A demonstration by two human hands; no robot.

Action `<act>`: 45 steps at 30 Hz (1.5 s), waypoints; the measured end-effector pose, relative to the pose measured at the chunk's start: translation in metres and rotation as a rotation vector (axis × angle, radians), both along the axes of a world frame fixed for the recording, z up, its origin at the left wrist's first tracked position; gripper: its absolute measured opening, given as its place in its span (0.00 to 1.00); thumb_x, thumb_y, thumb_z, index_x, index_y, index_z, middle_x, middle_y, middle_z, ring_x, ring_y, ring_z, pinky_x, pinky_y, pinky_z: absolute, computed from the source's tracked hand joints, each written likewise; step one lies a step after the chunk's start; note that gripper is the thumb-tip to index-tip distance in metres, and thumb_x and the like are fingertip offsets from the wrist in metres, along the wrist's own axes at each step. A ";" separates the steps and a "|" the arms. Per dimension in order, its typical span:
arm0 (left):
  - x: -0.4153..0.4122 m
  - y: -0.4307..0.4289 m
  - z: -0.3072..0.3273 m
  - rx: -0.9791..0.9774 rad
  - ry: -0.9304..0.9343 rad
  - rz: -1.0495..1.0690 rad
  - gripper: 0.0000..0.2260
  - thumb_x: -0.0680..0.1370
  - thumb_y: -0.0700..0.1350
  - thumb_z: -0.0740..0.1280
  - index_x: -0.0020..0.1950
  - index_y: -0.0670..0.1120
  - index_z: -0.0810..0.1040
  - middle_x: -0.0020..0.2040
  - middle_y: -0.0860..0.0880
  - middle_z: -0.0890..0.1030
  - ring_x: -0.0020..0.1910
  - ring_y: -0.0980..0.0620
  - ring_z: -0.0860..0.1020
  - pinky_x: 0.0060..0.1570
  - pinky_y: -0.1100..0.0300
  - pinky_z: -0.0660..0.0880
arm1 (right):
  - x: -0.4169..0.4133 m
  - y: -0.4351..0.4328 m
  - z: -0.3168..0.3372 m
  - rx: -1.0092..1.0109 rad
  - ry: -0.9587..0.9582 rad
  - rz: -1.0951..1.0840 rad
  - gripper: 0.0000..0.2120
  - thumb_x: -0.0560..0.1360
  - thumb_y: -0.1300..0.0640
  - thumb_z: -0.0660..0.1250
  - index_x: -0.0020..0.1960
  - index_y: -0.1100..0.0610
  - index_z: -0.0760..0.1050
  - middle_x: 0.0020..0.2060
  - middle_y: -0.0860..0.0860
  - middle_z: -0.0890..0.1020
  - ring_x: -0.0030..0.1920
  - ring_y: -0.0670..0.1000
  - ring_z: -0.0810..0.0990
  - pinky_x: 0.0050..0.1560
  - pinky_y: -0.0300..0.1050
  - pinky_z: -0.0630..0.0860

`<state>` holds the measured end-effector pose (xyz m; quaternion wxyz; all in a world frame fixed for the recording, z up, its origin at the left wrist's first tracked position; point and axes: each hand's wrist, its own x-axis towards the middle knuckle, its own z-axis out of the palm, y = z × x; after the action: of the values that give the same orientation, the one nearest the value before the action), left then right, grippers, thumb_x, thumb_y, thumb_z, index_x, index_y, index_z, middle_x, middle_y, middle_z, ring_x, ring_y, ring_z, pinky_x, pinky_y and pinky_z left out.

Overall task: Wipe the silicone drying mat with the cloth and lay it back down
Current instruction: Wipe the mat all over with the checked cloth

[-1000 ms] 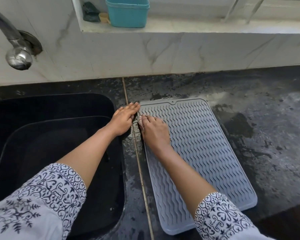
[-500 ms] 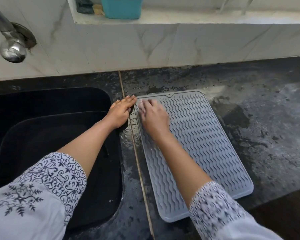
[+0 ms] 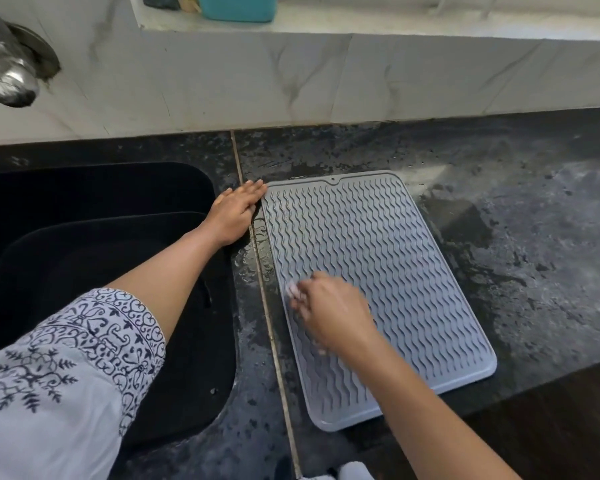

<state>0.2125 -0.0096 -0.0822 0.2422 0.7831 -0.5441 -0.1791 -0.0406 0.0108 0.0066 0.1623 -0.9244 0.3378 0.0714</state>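
On the black speckled stone countertop (image 3: 520, 216), wet and streaky, the grey silicone mat (image 3: 406, 271) lies flat just right of the sink (image 3: 84, 258): rectangular, rounded corners, raised rim, wavy ridges all over, small notch at its far edge. Left hand (image 3: 234, 214) lies flat on the counter, fingers straight and together, fingertips touching the mat's far-left corner. Right hand (image 3: 333, 308) is on the mat's left-middle part, motion-blurred, fingers curled over a small pale cloth (image 3: 293, 292) pressed to the ridges; only a bit of it shows. Sink is matte black, deep, with rounded corners. Shiny metal tap (image 3: 9, 79) at far left. White veined marble backsplash (image 3: 326, 81) behind; teal plastic tub (image 3: 238, 8) on the ledge.
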 end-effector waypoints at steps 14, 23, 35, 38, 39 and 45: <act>-0.006 0.004 0.005 0.033 -0.026 0.008 0.21 0.82 0.46 0.55 0.76 0.50 0.59 0.77 0.53 0.58 0.76 0.55 0.52 0.73 0.52 0.46 | -0.013 0.002 -0.055 -0.221 -0.265 0.119 0.20 0.74 0.58 0.55 0.65 0.56 0.73 0.60 0.52 0.78 0.60 0.56 0.75 0.50 0.54 0.77; -0.016 0.005 0.014 0.129 -0.022 0.015 0.23 0.83 0.50 0.53 0.77 0.50 0.54 0.78 0.53 0.52 0.76 0.55 0.48 0.73 0.52 0.41 | -0.025 -0.003 -0.033 -0.123 -0.648 -0.043 0.24 0.70 0.67 0.70 0.64 0.57 0.74 0.60 0.52 0.76 0.60 0.50 0.72 0.59 0.40 0.71; -0.015 0.004 0.008 0.086 -0.041 0.046 0.21 0.83 0.49 0.52 0.77 0.51 0.57 0.77 0.55 0.55 0.76 0.56 0.49 0.73 0.50 0.42 | 0.032 -0.048 -0.039 0.079 -0.576 -0.380 0.19 0.80 0.57 0.59 0.70 0.56 0.67 0.57 0.52 0.76 0.49 0.47 0.74 0.49 0.41 0.72; -0.014 0.003 0.005 0.088 -0.047 0.051 0.21 0.83 0.49 0.52 0.77 0.52 0.57 0.77 0.55 0.55 0.76 0.57 0.49 0.73 0.51 0.41 | 0.042 -0.043 -0.041 0.085 -0.520 -0.345 0.26 0.80 0.47 0.55 0.76 0.45 0.51 0.70 0.55 0.66 0.65 0.54 0.69 0.60 0.51 0.69; -0.013 0.003 0.005 0.088 -0.050 0.053 0.21 0.83 0.49 0.51 0.77 0.52 0.57 0.77 0.55 0.55 0.76 0.57 0.49 0.73 0.51 0.41 | 0.046 -0.042 -0.039 0.140 -0.436 -0.286 0.29 0.79 0.40 0.53 0.76 0.41 0.46 0.75 0.54 0.57 0.72 0.57 0.59 0.66 0.57 0.62; -0.013 0.002 0.002 0.080 -0.079 0.054 0.21 0.83 0.49 0.52 0.77 0.52 0.57 0.77 0.55 0.55 0.76 0.57 0.50 0.73 0.50 0.42 | 0.053 -0.032 -0.054 -0.259 -0.073 -0.009 0.24 0.78 0.41 0.57 0.72 0.46 0.62 0.74 0.55 0.62 0.71 0.65 0.58 0.63 0.60 0.65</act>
<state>0.1993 -0.0075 -0.0802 0.1935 0.8130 -0.5244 -0.1630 0.0127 -0.0212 -0.0475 0.0542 -0.9380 0.3422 -0.0071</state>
